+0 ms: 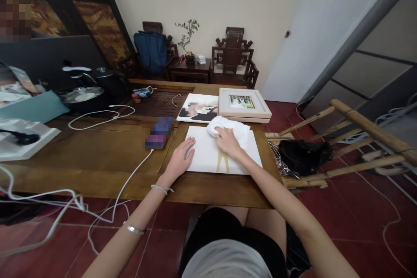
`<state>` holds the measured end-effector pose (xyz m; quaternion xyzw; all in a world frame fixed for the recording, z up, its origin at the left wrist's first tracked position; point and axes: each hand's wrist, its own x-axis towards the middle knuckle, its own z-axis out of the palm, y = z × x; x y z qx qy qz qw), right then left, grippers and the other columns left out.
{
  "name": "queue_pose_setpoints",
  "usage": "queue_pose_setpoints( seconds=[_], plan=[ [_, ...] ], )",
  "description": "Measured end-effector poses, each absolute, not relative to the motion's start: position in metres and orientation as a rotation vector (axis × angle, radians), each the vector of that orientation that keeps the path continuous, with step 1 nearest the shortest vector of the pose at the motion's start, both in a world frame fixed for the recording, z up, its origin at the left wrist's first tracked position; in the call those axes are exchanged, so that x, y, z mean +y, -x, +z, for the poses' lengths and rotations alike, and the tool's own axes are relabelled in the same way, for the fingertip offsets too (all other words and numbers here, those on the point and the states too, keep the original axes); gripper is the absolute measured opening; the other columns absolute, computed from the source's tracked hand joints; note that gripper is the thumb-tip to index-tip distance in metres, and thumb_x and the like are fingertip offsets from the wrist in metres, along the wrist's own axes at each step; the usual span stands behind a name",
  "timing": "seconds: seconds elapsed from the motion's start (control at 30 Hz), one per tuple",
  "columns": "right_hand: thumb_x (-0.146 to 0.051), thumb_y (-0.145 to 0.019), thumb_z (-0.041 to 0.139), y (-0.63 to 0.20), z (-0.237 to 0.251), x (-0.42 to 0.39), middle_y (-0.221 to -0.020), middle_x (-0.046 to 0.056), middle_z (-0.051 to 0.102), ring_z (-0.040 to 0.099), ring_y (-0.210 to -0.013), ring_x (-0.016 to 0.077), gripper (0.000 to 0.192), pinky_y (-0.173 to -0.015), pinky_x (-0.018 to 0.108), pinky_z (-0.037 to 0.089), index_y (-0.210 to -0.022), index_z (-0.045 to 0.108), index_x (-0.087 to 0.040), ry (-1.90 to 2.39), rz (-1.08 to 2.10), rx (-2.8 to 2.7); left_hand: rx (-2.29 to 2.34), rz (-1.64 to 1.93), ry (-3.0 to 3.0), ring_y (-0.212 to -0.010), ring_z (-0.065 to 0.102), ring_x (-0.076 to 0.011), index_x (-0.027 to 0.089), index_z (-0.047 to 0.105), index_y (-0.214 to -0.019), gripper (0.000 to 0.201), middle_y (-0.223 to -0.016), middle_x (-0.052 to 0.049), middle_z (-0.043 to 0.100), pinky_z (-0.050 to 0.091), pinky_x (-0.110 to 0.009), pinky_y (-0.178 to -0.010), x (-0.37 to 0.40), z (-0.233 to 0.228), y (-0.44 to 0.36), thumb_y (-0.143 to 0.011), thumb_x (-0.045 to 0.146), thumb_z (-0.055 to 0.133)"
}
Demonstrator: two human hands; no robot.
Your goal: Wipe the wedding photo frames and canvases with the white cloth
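A flat white board (203, 156) with a tan inverted-V shape on it, perhaps the back of a picture frame, lies on the wooden table in front of me. My left hand (182, 156) rests at the board's left edge, fingers stretched out and holding nothing. My right hand (228, 141) grips a bunched white cloth (239, 130) and presses it on the upper right part of the board. Cloth and hand hide that area. Just behind the board are a photo print (200, 108) and a stack of pale framed pictures (244, 102).
A phone (159, 132) on a white charging cable (125, 186) lies left of the board. Further left stand a white power strip (26, 139), a teal box (48, 106) and a kettle (110, 82). A bamboo chair (312, 117) with a black bag (304, 154) stands at the right.
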<state>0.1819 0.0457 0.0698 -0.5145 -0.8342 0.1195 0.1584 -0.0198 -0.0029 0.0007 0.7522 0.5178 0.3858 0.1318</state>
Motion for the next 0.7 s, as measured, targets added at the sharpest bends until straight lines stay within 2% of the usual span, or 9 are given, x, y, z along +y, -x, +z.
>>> queue_pose_setpoints(
  seconds=[0.07,0.13,0.27,0.4,0.5,0.6,0.7],
  plan=[
    [-0.012,-0.083,0.034,-0.173,0.066,0.033,-0.12,0.018,0.056,0.042,-0.12,0.0305,0.036,-0.101,0.058,0.016,-0.113,0.055,-0.014,1.442,0.332,-2.425,1.502,1.118,-2.188,-0.124,0.048,-0.0237,0.011,0.059,-0.115,0.036,-0.126,-0.014,0.057,0.035,-0.043,-0.107,-0.003,0.002,0.02,-0.086,0.025,0.044],
    [-0.012,-0.082,0.038,-0.172,0.062,0.011,-0.121,0.018,0.056,0.036,-0.127,0.0285,0.035,-0.104,0.058,0.01,-0.111,0.057,-0.014,1.385,0.336,-2.49,1.499,1.112,-2.195,-0.124,0.048,-0.0236,0.011,0.059,-0.115,0.036,-0.126,-0.014,0.058,0.035,-0.043,-0.107,-0.003,0.003,0.019,-0.086,0.025,0.043],
    [-0.011,-0.079,0.042,-0.185,0.061,-0.048,-0.115,0.017,0.059,0.032,-0.131,0.0252,0.03,-0.107,0.055,0.009,-0.102,0.061,-0.014,1.182,0.364,-2.635,1.508,1.092,-2.196,-0.125,0.047,-0.0238,0.009,0.059,-0.115,0.037,-0.127,-0.016,0.057,0.034,-0.042,-0.108,-0.004,0.005,0.019,-0.086,0.025,0.043],
    [-0.012,-0.077,0.045,-0.2,0.07,-0.091,-0.118,0.016,0.058,0.039,-0.126,0.0264,0.022,-0.106,0.056,0.015,-0.09,0.063,-0.017,1.026,0.461,-2.717,1.52,1.082,-2.187,-0.126,0.046,-0.023,0.009,0.058,-0.116,0.037,-0.128,-0.015,0.056,0.033,-0.042,-0.109,-0.005,0.005,0.019,-0.086,0.025,0.043],
    [-0.011,-0.078,0.044,-0.202,0.076,-0.087,-0.106,0.012,0.064,0.054,-0.108,0.0232,0.021,-0.106,0.051,0.02,-0.087,0.062,-0.018,1.026,0.491,-2.721,1.517,1.093,-2.18,-0.126,0.046,-0.0227,0.01,0.058,-0.117,0.037,-0.129,-0.014,0.056,0.033,-0.042,-0.109,-0.005,0.004,0.019,-0.086,0.025,0.043],
    [-0.01,-0.079,0.042,-0.199,0.076,-0.053,-0.093,0.007,0.067,0.059,-0.092,0.0201,0.024,-0.105,0.048,0.021,-0.092,0.062,-0.017,1.101,0.442,-2.686,1.514,1.092,-2.175,-0.125,0.046,-0.0233,0.01,0.059,-0.116,0.037,-0.128,-0.014,0.056,0.033,-0.042,-0.108,-0.004,0.002,0.019,-0.086,0.026,0.044],
    [-0.013,-0.082,0.039,-0.189,0.073,-0.008,-0.108,0.011,0.064,0.056,-0.101,0.0228,0.031,-0.104,0.053,0.021,-0.106,0.058,-0.016,1.23,0.348,-2.639,1.498,1.096,-2.161,-0.126,0.045,-0.0238,0.009,0.059,-0.117,0.039,-0.128,-0.015,0.056,0.033,-0.042,-0.109,-0.003,0.002,0.019,-0.087,0.028,0.044]
  ],
)
